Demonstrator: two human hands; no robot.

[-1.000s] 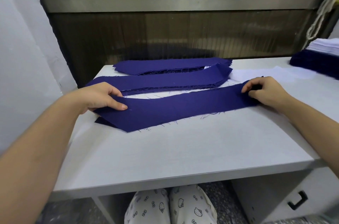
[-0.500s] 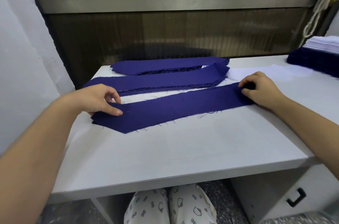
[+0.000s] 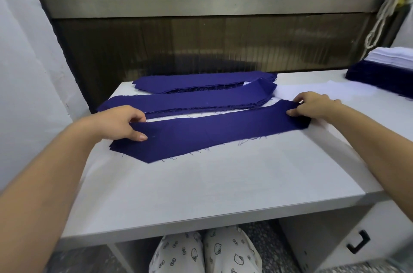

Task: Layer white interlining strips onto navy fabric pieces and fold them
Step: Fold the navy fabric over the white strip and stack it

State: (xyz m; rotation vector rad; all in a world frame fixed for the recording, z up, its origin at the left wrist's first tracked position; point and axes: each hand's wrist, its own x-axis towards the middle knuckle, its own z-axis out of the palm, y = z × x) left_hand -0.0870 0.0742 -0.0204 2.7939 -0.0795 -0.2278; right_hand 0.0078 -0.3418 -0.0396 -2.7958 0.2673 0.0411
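Observation:
A long navy fabric piece (image 3: 212, 132) lies across the white table (image 3: 201, 183), its pointed left end toward me. My left hand (image 3: 120, 123) pinches its far edge near the left end, thumb on top of the cloth. At the right end, my right hand (image 3: 312, 105) grips the folded cloth with curled fingers. A thin white interlining strip (image 3: 163, 119) shows just beyond the piece's far edge. Two stacks of navy pieces lie behind: a middle stack (image 3: 190, 100) and a far stack (image 3: 201, 82).
White interlining sheets (image 3: 312, 91) lie flat right of the stacks. At the far right stands a pile of navy fabric (image 3: 380, 78) topped with white strips (image 3: 393, 58). A dark panel runs behind the table. A cabinet with a black handle (image 3: 357, 242) is below right.
Both hands have shifted the navy piece slightly away from me, toward the middle stack. The grips look the same.

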